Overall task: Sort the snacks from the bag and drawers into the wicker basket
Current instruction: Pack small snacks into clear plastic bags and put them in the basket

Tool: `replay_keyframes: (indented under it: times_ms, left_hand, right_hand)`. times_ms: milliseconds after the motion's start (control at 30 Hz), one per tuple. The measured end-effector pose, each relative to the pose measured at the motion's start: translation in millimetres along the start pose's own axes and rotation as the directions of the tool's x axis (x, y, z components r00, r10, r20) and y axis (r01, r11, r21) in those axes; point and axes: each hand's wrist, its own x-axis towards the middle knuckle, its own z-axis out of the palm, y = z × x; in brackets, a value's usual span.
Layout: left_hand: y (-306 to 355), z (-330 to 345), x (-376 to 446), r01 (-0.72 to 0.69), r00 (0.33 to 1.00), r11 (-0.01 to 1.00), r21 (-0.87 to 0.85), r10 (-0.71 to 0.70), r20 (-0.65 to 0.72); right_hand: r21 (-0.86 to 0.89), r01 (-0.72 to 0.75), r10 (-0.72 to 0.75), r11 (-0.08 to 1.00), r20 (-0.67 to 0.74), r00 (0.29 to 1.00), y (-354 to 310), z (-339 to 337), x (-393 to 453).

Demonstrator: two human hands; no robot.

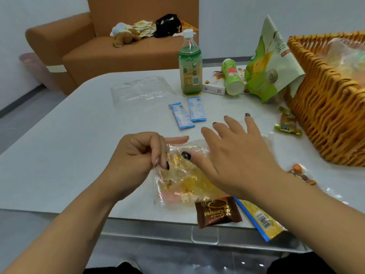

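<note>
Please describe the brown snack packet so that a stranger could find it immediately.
Start at the wicker basket on the table's right side, then look to the table's near edge. The brown snack packet lies there overhanging that edge, between a clear bag and a yellow-blue packet. It alone is chocolate-brown with gold lettering.

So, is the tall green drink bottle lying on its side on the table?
No, the tall green drink bottle stands upright on the table, white cap on top; only the smaller green bottle beside it lies tipped over.

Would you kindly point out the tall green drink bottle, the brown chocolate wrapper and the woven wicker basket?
Tall green drink bottle (190, 74): head view, label.
Brown chocolate wrapper (217, 212): head view, printed front.
Woven wicker basket (324, 107): head view, outer wall.
</note>
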Motion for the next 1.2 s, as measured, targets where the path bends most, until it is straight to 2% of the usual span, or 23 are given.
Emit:
replay_keyframes:
  times_ms: [133,233,267,333,433,533,633,700,833,1000,1067,1133,1200]
  left_hand:
    - [0,-3,-3,0.044,0.999,0.978,-0.204,-0.044,0.002]
    - [3,-3,-5,0.108,0.994,0.895,-0.432,-0.108,0.023]
    - [4,-2,-6,0.115,0.992,0.883,-0.456,-0.128,0.002]
    - [3,5,-7,0.167,0.971,0.909,-0.381,-0.22,-0.099]
    - [-2,22,-12,0.281,0.911,0.951,-0.128,-0.306,-0.276]
    - [-9,27,-19,0.36,0.863,0.926,-0.111,-0.376,-0.337]
    - [-14,24,-26,0.46,0.838,0.884,-0.083,-0.463,-0.29]
    - [-15,20,-31,0.477,0.85,0.874,-0.09,-0.485,-0.204]
    - [-14,9,-42,0.44,0.897,0.897,-0.042,-0.441,-0.013]
    - [-15,10,-50,0.314,0.949,0.948,0.05,-0.314,-0.004]
    - [-16,12,-51,0.262,0.965,0.961,0.084,-0.262,-0.011]
    - [-16,12,-50,0.196,0.98,0.967,0.162,-0.199,0.005]
    - [-13,13,-50,0.16,0.985,0.968,0.191,-0.17,0.035]
  right_hand:
    - [0.036,-0.033,0.038,0.999,-0.156,0.987,-1,20,-9]
    - [0.026,-0.045,0.049,0.999,-0.22,0.974,-1,32,-15]
    - [0.023,-0.045,0.049,0.999,-0.236,0.97,-1,36,-16]
    - [0.019,-0.045,0.048,0.999,-0.247,0.968,-1,43,-17]
    - [0.017,-0.028,0.032,0.999,-0.3,0.953,-2,53,-18]
    - [-0.016,-0.011,0.004,1.0,-0.384,0.923,-1,59,-21]
    - [0.015,0.02,-0.011,1.0,-0.439,0.899,0,63,-24]
    - [0.059,0.051,-0.018,0.997,-0.462,0.887,3,65,-27]
    - [0.155,0.143,-0.046,0.978,-0.504,0.862,11,68,-32]
    - [0.224,0.241,-0.102,0.944,-0.497,0.861,21,60,-29]
    - [0.198,0.313,-0.143,0.929,-0.586,0.798,26,40,-26]
    - [0.15,0.42,-0.203,0.895,-0.7,0.684,25,18,-23]
    - [0.103,0.536,-0.297,0.838,-0.738,0.606,19,9,-19]
